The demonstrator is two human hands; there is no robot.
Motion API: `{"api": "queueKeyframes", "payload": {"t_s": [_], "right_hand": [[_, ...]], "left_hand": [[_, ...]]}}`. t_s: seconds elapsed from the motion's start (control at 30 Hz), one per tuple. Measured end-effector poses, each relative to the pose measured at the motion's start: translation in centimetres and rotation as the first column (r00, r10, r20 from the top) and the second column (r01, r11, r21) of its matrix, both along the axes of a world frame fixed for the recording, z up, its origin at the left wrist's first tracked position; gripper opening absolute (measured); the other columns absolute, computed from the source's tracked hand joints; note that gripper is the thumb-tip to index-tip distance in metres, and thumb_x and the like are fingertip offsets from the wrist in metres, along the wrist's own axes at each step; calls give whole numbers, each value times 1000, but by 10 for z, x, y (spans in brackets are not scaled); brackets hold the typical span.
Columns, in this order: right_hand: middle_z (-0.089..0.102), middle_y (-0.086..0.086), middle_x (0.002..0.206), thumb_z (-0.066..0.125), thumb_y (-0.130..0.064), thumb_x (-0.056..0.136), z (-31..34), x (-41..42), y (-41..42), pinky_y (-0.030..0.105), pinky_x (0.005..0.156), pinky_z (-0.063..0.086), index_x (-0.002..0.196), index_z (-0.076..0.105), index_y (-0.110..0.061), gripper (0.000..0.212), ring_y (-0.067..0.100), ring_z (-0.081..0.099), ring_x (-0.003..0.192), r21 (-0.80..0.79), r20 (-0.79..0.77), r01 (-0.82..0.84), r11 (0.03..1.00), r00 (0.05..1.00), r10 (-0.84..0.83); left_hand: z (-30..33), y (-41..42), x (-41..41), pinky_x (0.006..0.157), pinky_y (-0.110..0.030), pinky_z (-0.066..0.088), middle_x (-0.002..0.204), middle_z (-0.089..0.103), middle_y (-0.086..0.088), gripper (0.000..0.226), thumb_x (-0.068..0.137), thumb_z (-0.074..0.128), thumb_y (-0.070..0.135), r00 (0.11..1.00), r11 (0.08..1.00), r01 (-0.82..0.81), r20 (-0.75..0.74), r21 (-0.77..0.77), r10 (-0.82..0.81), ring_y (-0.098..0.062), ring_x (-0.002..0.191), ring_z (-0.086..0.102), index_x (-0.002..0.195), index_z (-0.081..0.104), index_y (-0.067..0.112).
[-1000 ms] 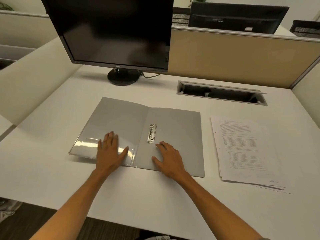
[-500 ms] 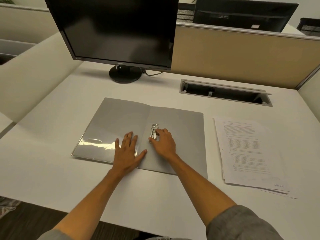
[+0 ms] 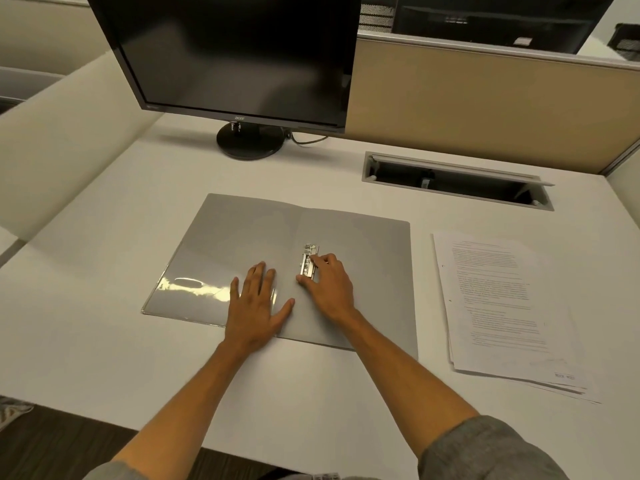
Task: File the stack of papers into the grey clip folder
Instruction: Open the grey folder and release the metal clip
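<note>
Moved up from the folder (image 3: 363, 271) edge, right hand (image 3: 330, 284) now apparently pinching the metal clip (image 3: 309, 262), left hand (image 3: 258, 303) flat, papers (image 3: 498, 303) unfiled.

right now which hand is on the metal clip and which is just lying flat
The right hand has its fingertips on the metal clip. The left hand lies flat on the open grey folder, left of the spine.

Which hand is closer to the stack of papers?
The right hand: it rests at the folder's metal clip, left of the stack of papers. The left hand lies flat farther left.
</note>
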State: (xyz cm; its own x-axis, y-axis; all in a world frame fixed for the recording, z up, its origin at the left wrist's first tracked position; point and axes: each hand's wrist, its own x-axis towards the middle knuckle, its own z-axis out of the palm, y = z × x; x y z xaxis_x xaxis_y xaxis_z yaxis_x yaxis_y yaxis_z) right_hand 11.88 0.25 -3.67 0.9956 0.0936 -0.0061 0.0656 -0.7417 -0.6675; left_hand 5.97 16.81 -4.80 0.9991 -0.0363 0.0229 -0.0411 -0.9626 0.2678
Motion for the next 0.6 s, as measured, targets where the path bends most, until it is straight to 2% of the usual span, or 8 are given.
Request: {"api": "queueKeyframes", "payload": {"t_s": [0.23,0.43,0.6], "right_hand": [[53,3,122,60,-43,88,1,1,-4,34,85,50,128,55,-19,48,20,53,107,-78,11,-47,996,999,48],[56,4,111,50,-40,90,7,3,-2,34,76,50,109,63,-13,35,20,53,99,-179,58,-71,981,995,82],[60,9,112,39,-43,97,15,9,2,36,75,50,114,62,-13,42,25,56,100,-296,134,-82,952,983,126]], "left_hand": [[-1,1,-1,119,-49,10,160,21,-7,94,82,2,75,1000,999,12,-16,38,-11,-23,148,18,151,26,15],[-1,1,0,120,-49,8,161,19,-7,95,81,0,76,1000,999,21,-20,38,-20,-23,149,16,151,24,16],[-1,1,-1,120,-48,5,161,18,-7,96,81,-3,76,1000,999,20,-18,44,-19,-22,149,15,151,24,16]]}}
